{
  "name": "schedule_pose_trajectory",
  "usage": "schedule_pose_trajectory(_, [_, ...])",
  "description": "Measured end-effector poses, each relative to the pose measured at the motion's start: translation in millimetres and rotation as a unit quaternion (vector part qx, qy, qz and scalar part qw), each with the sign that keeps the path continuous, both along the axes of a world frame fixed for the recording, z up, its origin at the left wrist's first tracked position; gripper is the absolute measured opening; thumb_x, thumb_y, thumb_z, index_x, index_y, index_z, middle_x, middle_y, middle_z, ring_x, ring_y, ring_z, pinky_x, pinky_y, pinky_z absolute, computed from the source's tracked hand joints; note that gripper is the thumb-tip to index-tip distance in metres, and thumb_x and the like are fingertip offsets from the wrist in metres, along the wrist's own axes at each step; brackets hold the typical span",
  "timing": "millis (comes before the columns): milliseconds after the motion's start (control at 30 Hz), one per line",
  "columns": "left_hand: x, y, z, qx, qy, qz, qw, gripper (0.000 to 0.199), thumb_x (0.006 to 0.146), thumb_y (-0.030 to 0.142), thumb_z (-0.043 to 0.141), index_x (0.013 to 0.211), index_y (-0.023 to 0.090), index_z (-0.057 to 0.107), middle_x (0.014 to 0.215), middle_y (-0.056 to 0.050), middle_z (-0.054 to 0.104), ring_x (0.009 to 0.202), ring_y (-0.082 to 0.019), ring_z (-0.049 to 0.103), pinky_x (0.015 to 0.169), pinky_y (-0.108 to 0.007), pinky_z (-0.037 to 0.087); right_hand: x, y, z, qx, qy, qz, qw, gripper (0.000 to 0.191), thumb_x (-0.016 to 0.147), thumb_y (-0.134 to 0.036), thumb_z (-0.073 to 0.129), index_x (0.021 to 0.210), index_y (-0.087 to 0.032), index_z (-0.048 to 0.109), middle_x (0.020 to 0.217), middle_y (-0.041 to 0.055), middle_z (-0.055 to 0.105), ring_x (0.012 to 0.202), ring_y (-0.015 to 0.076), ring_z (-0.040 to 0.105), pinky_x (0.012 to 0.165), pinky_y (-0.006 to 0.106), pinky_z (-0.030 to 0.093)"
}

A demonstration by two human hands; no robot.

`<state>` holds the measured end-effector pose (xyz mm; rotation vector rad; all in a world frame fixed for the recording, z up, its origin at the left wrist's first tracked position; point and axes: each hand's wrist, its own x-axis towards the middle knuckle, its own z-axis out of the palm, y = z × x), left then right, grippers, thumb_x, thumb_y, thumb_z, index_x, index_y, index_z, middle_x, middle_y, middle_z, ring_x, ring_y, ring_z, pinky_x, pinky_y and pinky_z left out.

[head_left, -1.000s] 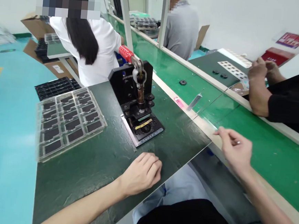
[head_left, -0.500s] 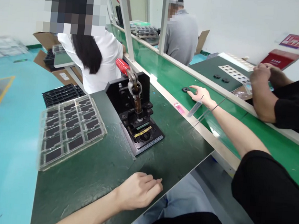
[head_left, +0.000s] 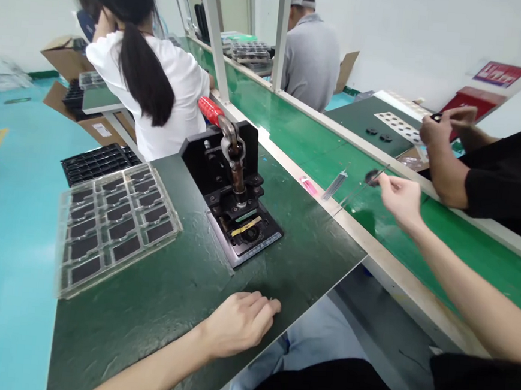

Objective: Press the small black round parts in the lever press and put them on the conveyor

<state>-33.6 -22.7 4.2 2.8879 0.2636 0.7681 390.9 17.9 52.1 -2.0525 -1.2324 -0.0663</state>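
Note:
My right hand (head_left: 402,200) is over the green conveyor belt, its fingertips pinching a small round black part (head_left: 372,177). The part is held up, slightly blurred. My left hand (head_left: 244,323) rests with curled fingers on the dark green table (head_left: 151,324) close to its front edge; nothing shows in it. Beyond the left hand stands a toggle press (head_left: 238,187) with a red handle (head_left: 210,111). On its base lies a yellow strip (head_left: 246,226) over a dark round fixture.
A clear plastic tray (head_left: 178,221) of black pieces sits left of the press, black trays (head_left: 96,161) behind it. The belt's pale rail (head_left: 285,161) borders the table. A co-worker's hands (head_left: 441,128) are across the belt; two other people sit farther off.
My right hand has picked the round black part off the belt and drawn it right, towards me. My left hand remains on the table. The co-worker's hands opposite have shifted slightly.

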Motion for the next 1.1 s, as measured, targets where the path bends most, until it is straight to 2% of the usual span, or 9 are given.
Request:
schedule_pose_trajectory(67, [1,0,2.0,0.003,-0.009,0.007,1.0,0.023,0.105,0.01,0.032,0.1,0.016,0.053,0.069,0.001,0.063,0.053,-0.013,0.056,0.051,-0.026,0.049,-16,-58,4.0,0.023,0.044,-0.052,0.997,0.065,0.095,-0.064,0.05,0.089,-0.007,0.08,0.052,-0.0021,0.032,0.048,0.0124,0.029,0.05,0.032,0.023])
schedule_pose_trajectory(133, [3,0,4.4,0.01,-0.014,0.011,1.0,0.02,0.103,0.009,0.035,0.1,0.016,0.054,0.069,0.001,0.063,0.054,-0.013,0.057,0.052,-0.026,0.049,-44,-105,2.7,0.019,0.068,-0.069,0.995,0.054,0.09,-0.062,0.06,0.082,-0.013,0.08,0.052,-0.0003,0.039,0.048,0.0134,0.033,0.05,0.032,0.024])
schedule_pose_trajectory(233, [7,-1,8.6,0.018,-0.03,0.03,0.999,0.014,0.099,0.008,0.045,0.102,0.013,0.057,0.072,-0.001,0.063,0.061,-0.015,0.061,0.058,-0.026,0.053,-99,-135,-9.1,0.013,0.153,0.01,0.988,0.045,0.09,-0.06,0.064,0.078,-0.019,0.079,0.062,0.0061,0.062,0.05,0.017,0.046,0.047,0.031,0.034])
schedule_pose_trajectory(367, [11,-2,14.1,0.028,-0.056,0.07,0.996,0.024,0.094,0.012,0.057,0.117,0.008,0.061,0.1,-0.012,0.072,0.094,-0.022,0.07,0.085,-0.034,0.061,-173,-110,-25.5,-0.049,0.251,0.223,0.941,0.046,0.097,-0.055,0.058,0.08,-0.017,0.078,0.07,0.0061,0.069,0.051,0.0141,0.05,0.046,0.026,0.037])
schedule_pose_trajectory(500, [14,-4,15.3,0.036,-0.054,0.121,0.991,0.034,0.093,0.018,0.058,0.125,0.005,0.06,0.12,-0.019,0.07,0.12,-0.03,0.064,0.102,-0.044,0.058,-213,-70,-30.1,-0.096,0.194,0.376,0.901,0.046,0.101,-0.047,0.052,0.069,-0.017,0.067,0.059,0.0008,0.052,0.055,0.0126,0.046,0.051,0.025,0.034])
schedule_pose_trajectory(667, [16,-4,14.1,-0.006,0.015,0.152,0.988,0.033,0.094,0.02,0.053,0.123,0.006,0.061,0.132,-0.022,0.066,0.128,-0.033,0.061,0.105,-0.046,0.055,-203,-64,-28.0,-0.119,0.176,0.379,0.901,0.034,0.099,-0.045,0.057,0.11,-0.017,0.074,0.069,-0.0002,0.054,0.06,0.0133,0.049,0.058,0.026,0.041])
schedule_pose_trajectory(833, [15,-2,12.1,-0.032,0.072,0.13,0.988,0.031,0.094,0.02,0.053,0.12,0.007,0.062,0.138,-0.021,0.064,0.132,-0.033,0.059,0.112,-0.047,0.05,-177,-71,-18.8,-0.115,0.28,0.348,0.887,0.041,0.102,-0.054,0.052,0.104,-0.021,0.076,0.078,0.0037,0.06,0.074,0.0173,0.057,0.067,0.028,0.047])
schedule_pose_trajectory(933, [14,-1,9.3,-0.039,0.075,0.115,0.99,0.028,0.095,0.02,0.052,0.118,0.008,0.063,0.137,-0.02,0.065,0.135,-0.031,0.057,0.115,-0.046,0.048,-174,-67,-12.3,-0.076,0.313,0.346,0.881,0.046,0.106,-0.055,0.043,0.111,-0.022,0.075,0.075,0.0023,0.055,0.073,0.0168,0.056,0.07,0.029,0.048])
schedule_pose_trajectory(1100, [13,-3,9.9,-0.001,0.043,0.11,0.993,0.028,0.095,0.017,0.053,0.119,0.009,0.064,0.137,-0.019,0.065,0.137,-0.033,0.054,0.114,-0.047,0.048,-184,-49,0.3,-0.014,0.232,0.375,0.898,0.052,0.108,-0.057,0.034,0.125,-0.028,0.073,0.102,0.0067,0.056,0.09,0.0184,0.057,0.089,0.033,0.05])
